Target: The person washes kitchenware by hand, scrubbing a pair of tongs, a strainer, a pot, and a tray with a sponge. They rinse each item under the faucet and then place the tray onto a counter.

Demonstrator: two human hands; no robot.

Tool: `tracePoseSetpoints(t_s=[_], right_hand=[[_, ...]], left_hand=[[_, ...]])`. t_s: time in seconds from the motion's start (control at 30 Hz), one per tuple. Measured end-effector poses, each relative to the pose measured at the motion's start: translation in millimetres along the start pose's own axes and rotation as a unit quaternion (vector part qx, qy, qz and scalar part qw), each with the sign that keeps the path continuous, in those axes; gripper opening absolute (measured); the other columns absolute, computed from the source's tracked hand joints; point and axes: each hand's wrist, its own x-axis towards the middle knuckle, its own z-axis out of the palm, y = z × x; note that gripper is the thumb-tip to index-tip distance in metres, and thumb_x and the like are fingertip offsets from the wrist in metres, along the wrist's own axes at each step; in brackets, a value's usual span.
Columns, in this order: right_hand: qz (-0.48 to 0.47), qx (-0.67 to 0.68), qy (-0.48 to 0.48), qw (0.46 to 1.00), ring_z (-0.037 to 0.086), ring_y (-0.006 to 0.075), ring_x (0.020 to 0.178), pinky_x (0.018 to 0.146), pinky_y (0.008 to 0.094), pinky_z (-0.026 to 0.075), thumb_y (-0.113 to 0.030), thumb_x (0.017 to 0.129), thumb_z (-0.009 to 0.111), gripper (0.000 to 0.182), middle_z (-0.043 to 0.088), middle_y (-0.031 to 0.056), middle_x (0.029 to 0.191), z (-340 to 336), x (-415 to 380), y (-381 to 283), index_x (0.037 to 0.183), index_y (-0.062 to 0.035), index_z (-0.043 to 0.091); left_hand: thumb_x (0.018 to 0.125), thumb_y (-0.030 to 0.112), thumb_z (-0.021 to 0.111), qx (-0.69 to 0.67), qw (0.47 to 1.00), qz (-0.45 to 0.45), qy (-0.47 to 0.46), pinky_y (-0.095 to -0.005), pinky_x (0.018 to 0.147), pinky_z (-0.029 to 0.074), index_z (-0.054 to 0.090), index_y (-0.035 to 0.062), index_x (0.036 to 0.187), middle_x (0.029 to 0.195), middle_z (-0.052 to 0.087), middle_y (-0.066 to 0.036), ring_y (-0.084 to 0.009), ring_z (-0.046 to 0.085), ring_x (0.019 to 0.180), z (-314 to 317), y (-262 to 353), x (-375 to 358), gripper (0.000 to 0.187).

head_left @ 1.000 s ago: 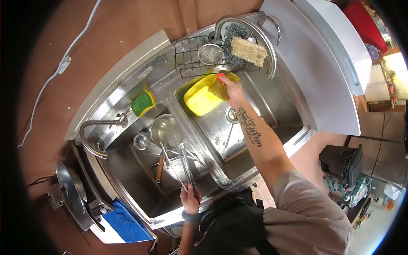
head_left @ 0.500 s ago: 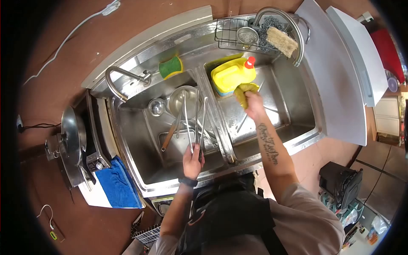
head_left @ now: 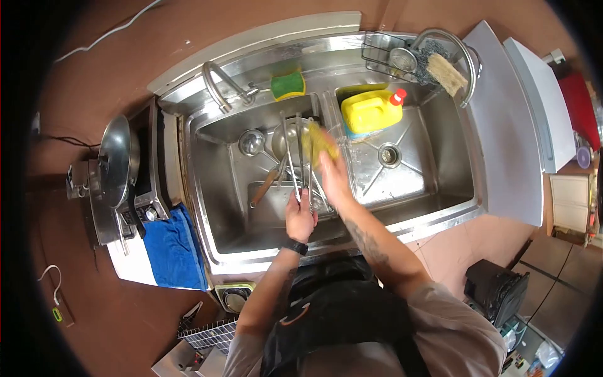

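- Head view: the left hand [head_left: 301, 220] is closing around the near ends of several long metal utensils [head_left: 293, 157], and these are reaching away over the left basin [head_left: 217, 213].
- The right hand [head_left: 335, 179] is gripping a yellow scrubbing cloth [head_left: 323, 146] and holding it beside the utensils; motion is blurring it, so the exact placing of the fingers and any contact with the metal I cannot tell.
- Below the utensils, a round pan [head_left: 281, 143] is lying in the left basin, with a ladle [head_left: 252, 143] just beside it and a wooden-handled tool [head_left: 266, 188] slanting nearer the person.
- As for how far things are getting, the utensils are sitting in the grasp and the cloth is already being held close to them; the ladle and the wooden-handled tool are lying outside both hands.
- Whether any surface is already coming clean, the picture is not showing; no rinsing is showing, as neither tap is visibly running.
- A yellow bottle [head_left: 372, 114] is resting in the right basin [head_left: 440, 188], its red cap [head_left: 398, 97] sitting in place, well apart from the left hand.
- Behind the left basin, a green sponge [head_left: 287, 87] is lying on the ledge, and a wire rack [head_left: 377, 55] is standing behind the right one.
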Motion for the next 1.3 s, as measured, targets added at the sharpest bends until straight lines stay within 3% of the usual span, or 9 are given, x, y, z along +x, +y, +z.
tracePoseSetpoints(t_s=[0.17, 0.43, 0.53, 0.6, 0.73, 0.87, 0.93, 1.13, 1.3], right_hand=[[0.130, -0.072, 0.021, 0.989, 0.052, 0.0195, 0.114, 0.096, 0.0328, 0.042, -0.012, 0.095, 0.053, 0.041, 0.054, 0.0095, 0.124, 10.5, -44.7, 25.3, 0.134, -0.0013, 0.045], [0.172, -0.191, 0.073, 0.964, 0.059, 0.0158, 0.089, 0.078, 0.0295, 0.047, -0.013, 0.094, 0.057, 0.032, 0.063, 0.0091, 0.100, 34.7, -9.2, 31.1, 0.122, 0.0027, 0.054], [0.222, -0.156, 0.029, 0.962, 0.061, 0.0179, 0.085, 0.073, 0.0304, 0.048, -0.022, 0.097, 0.052, 0.030, 0.064, 0.0173, 0.097, 35.2, -5.0, 27.4, 0.110, 0.0039, 0.057], [0.175, -0.369, 0.036, 0.912, 0.061, 0.0435, 0.083, 0.073, 0.0429, 0.047, -0.033, 0.097, 0.050, 0.038, 0.063, 0.0287, 0.090, 40.8, 29.0, 11.5, 0.094, 0.0040, 0.058], [-0.132, -0.446, 0.071, 0.882, 0.061, 0.0397, 0.083, 0.075, 0.0462, 0.047, -0.032, 0.100, 0.043, 0.039, 0.063, 0.0252, 0.088, 52.7, 3.8, 48.7, 0.095, 0.0030, 0.058], [-0.068, -0.485, -0.046, 0.871, 0.059, 0.0455, 0.081, 0.072, 0.0503, 0.046, -0.030, 0.101, 0.040, 0.039, 0.062, 0.0286, 0.084, 45.1, 15.4, 9.4, 0.092, 0.0031, 0.060], [-0.103, -0.449, 0.076, 0.885, 0.058, 0.0465, 0.081, 0.068, 0.0487, 0.045, -0.032, 0.101, 0.039, 0.042, 0.061, 0.0289, 0.085, 31.1, 67.6, 15.5, 0.091, 0.0029, 0.060], [0.135, 0.094, 0.156, 0.974, 0.063, 0.0168, 0.086, 0.070, 0.0326, 0.052, -0.041, 0.101, 0.044, 0.039, 0.064, 0.0053, 0.101, 1.2, 20.0, 3.7, 0.118, -0.0079, 0.055], [0.281, 0.020, 0.032, 0.959, 0.062, 0.0134, 0.081, 0.065, 0.0303, 0.053, -0.028, 0.096, 0.060, 0.028, 0.063, 0.0077, 0.092, 27.1, -30.7, 27.6, 0.112, -0.0056, 0.060]], left_hand=[[0.099, 0.019, 0.047, 0.213, 0.956, 0.196, 0.053, -0.0527, 0.065, 0.045, 0.054, -0.0020, 0.110, 0.082, 0.064, -0.028, -0.0489, 0.060, 0.073, -19.2, -10.5, 8.8, 0.025], [0.099, 0.030, 0.046, 0.305, 0.932, 0.178, 0.075, -0.0563, 0.060, 0.042, 0.054, -0.0013, 0.105, 0.070, 0.059, -0.030, -0.0499, 0.059, 0.070, -40.4, -28.0, 8.5, 0.033], [0.099, 0.027, 0.047, 0.239, 0.953, 0.179, 0.048, -0.0486, 0.065, 0.048, 0.054, -0.0055, 0.114, 0.080, 0.062, -0.031, -0.0492, 0.061, 0.075, -39.4, -27.6, -8.4, 0.037], [0.099, 0.026, 0.047, 0.253, 0.956, 0.142, 0.043, -0.0462, 0.067, 0.048, 0.056, -0.0048, 0.109, 0.083, 0.063, -0.030, -0.0476, 0.062, 0.078, -41.8, -24.1, -3.3, 0.034], [0.100, 0.029, 0.047, 0.329, 0.928, 0.157, 0.071, -0.0512, 0.063, 0.046, 0.057, -0.0036, 0.103, 0.073, 0.060, -0.029, -0.0474, 0.061, 0.071, -50.3, 6.9, 18.8, 0.035], [0.099, 0.021, 0.049, 0.105, 0.993, 0.021, 0.039, -0.0380, 0.060, 0.044, 0.058, -0.0034, 0.095, 0.069, 0.061, -0.019, -0.0287, 0.062, 0.065, -46.4, 1.0, 12.9, 0.027], [0.100, 0.023, 0.049, 0.126, 0.991, 0.045, 0.019, -0.0334, 0.050, 0.043, 0.057, -0.0015, 0.093, 0.068, 0.062, -0.012, -0.0201, 0.059, 0.055, -52.0, -32.0, 12.1, 0.027], [0.099, 0.037, 0.051, -0.074, 0.992, -0.084, -0.050, -0.0256, 0.037, 0.043, 0.059, 0.0027, 0.092, 0.069, 0.064, -0.010, -0.0159, 0.061, 0.048, -61.8, 9.6, -8.4, 0.036], [0.101, 0.040, 0.047, -0.034, 0.995, -0.082, -0.047, -0.0262, 0.030, 0.032, 0.056, 0.0029, 0.081, 0.055, 0.053, -0.004, -0.0117, 0.044, 0.034, -43.6, 1.1, -7.5, 0.043]])
